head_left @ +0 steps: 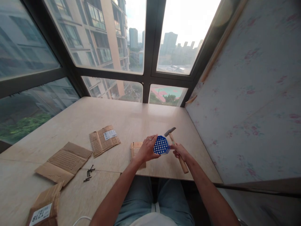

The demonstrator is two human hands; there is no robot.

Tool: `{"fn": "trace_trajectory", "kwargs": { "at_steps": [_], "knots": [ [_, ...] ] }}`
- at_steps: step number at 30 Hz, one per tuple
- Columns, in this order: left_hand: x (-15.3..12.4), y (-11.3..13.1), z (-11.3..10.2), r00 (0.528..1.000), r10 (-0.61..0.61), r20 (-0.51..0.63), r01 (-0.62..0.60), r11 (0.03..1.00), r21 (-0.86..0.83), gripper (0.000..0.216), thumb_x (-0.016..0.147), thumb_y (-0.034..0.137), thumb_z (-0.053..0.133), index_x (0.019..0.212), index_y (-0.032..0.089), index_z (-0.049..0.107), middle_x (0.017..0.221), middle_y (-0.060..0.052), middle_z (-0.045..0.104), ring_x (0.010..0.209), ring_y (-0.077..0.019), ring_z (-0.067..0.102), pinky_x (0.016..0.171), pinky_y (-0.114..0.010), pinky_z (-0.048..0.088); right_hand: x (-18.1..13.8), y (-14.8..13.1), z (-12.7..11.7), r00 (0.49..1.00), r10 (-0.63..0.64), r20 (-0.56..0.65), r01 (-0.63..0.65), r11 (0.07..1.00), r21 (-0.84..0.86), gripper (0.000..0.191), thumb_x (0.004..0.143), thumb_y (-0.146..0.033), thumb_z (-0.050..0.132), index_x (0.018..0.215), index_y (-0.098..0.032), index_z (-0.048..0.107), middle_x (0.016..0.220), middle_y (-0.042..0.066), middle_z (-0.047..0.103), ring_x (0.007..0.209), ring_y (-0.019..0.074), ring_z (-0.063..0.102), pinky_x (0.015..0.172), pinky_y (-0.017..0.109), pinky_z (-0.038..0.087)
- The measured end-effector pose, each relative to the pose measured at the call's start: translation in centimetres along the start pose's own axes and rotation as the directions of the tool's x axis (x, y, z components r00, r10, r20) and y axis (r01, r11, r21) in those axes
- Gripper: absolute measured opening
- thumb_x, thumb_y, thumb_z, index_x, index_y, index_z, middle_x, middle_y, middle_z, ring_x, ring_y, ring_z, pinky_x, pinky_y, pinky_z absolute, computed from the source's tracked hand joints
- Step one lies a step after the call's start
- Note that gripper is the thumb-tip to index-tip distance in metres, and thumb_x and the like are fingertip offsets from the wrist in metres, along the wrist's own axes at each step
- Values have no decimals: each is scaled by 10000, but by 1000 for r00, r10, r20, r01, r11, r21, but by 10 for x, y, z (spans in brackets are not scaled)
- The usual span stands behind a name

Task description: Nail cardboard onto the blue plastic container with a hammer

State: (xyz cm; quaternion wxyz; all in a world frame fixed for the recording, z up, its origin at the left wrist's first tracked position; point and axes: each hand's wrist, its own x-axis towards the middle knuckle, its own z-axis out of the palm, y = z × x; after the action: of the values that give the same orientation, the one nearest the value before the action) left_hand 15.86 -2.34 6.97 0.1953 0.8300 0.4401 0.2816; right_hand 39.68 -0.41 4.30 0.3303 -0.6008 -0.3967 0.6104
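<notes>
Left fingers [152, 140] are gripping a blue container [161, 144]; right fingers [175, 147], hold unclear from here, are crowding the hammer [183, 164], risking knocks.

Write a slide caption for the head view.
Left hand holding a blue perforated object, right hand at a hammer, cardboard nearby.

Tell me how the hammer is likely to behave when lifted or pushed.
The hammer will probably feel head-heavy, since its grey head looks like metal and the handle like wood. It should stay stiff, given that straight, solid-looking handle. Pushed on a flat surface, it would likely slide or swivel rather than roll far, as the head sits crosswise.
</notes>
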Motion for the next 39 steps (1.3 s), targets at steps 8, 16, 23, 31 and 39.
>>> {"fn": "trace_trajectory", "kwargs": {
  "at_steps": [8, 16, 23, 31, 39],
  "knots": [
    [19, -6, 37, 955, -42, 292, 17, 996, 85, 1108, 596, 353, 801, 1516, 149, 217, 1464, -199, 438, 1347, -370, 383, 1085, -509, 325, -11, 4, -35, 979, -72, -190, 74, 997, 2, 283, 744, -239, 674, 804, -227, 398, 780, 16, 707, 290, 13, 273, 247, 177, 255],
    [20, -12, 40, 967, -27, 252, 28, 1000, 2, 1126, 614, 513, 802, 1515, 180, 214, 1538, -198, 342, 1449, -341, 261, 1131, -490, 277, -23, 7, -26, 984, -75, -164, 74, 997, -15, 273, 745, -261, 653, 808, -232, 388, 800, 16, 709, 283, 18, 271, 234, 184, 256],
    [-45, -72, -7, 608, -712, -351, 744, 665, -61, 482, 874, 391, 532, 1263, 107, 529, 1185, -208, 640, 1167, -319, 584, 991, -431, 428, -40, 4, -16, 964, -184, -192, 171, 982, -81, 300, 709, -338, 665, 795, -234, 397, 691, -15, 659, 297, 32, 293, 229, 176, 267],
    [-55, -104, -6, 434, -897, -85, 862, 441, -250, 382, 760, 322, 706, 1076, 127, 615, 1045, -171, 713, 1107, -310, 634, 938, -375, 452, -52, -14, 5, 951, -252, -180, 230, 964, -133, 284, 730, -396, 662, 803, -228, 446, 390, -132, 372, 278, 62, 276, 240, 171, 261],
    [-51, -78, -14, 458, -889, 17, 706, 352, -614, 339, 822, 281, 686, 1098, 115, 578, 818, -73, 724, 684, -165, 699, 578, -253, 540, -73, -10, 0, 963, -214, -167, 199, 975, -99, 297, 718, -400, 658, 798, -234, 425, 444, -96, 490, 273, 56, 269, 225, 178, 247]
  ]
}}
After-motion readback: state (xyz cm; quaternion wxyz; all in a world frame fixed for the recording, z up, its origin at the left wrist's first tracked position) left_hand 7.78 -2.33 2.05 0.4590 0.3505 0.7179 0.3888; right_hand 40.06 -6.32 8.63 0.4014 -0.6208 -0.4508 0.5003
